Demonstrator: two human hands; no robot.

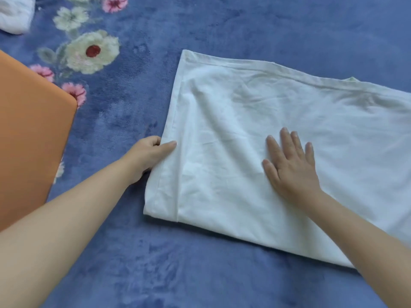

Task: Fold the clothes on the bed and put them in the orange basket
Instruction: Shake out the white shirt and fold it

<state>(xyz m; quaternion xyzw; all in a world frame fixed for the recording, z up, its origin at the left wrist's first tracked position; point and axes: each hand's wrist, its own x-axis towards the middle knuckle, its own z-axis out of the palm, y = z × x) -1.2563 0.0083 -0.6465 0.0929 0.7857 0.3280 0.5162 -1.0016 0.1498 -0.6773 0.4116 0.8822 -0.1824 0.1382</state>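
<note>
**White T-shirt half folded on blue bed, hem pinched, risk of slipping layers**

Blue plush bed cover [222, 30] filling the view, printed with cream and pink flowers at upper left. Orange basket [29, 134] at the left edge, only part of one smooth orange surface and a rounded corner visible; opening not seen. White T-shirt [255, 130] spread flat right of centre, well apart from the basket, already folded lengthwise into a long band, hem end toward the left, neckline just showing at the far right edge, remainder cut off by the frame. Second white garment [15, 12], crumpled, at the top left corner, waiting.

Left hand [149, 154] at the near left hem, thumb on top and fingers tucked beneath, pinching the layered edge. Right hand [289, 165] flat on the middle of the cloth, fingers straight and spread, pressing down.

Likely step: lifting the hem end over toward the neckline, using the flat palm as the crease line.

Possible trouble from here:
- Stacked layers sliding apart at the hem, visible already as an offset strip along the left edge; pinching only the top layer would leave the lower one behind and give a lopsided fold.
- Thin, limp cotton sagging and bunching if raised from one corner alone, the far hem corner being unheld.
- Existing wrinkles across the middle getting pressed in under the fold.
- Plush pile gripping the fabric, dragging the bottom layer when pulled.
- Loose bundle opening during the carry across to the basket.
</note>
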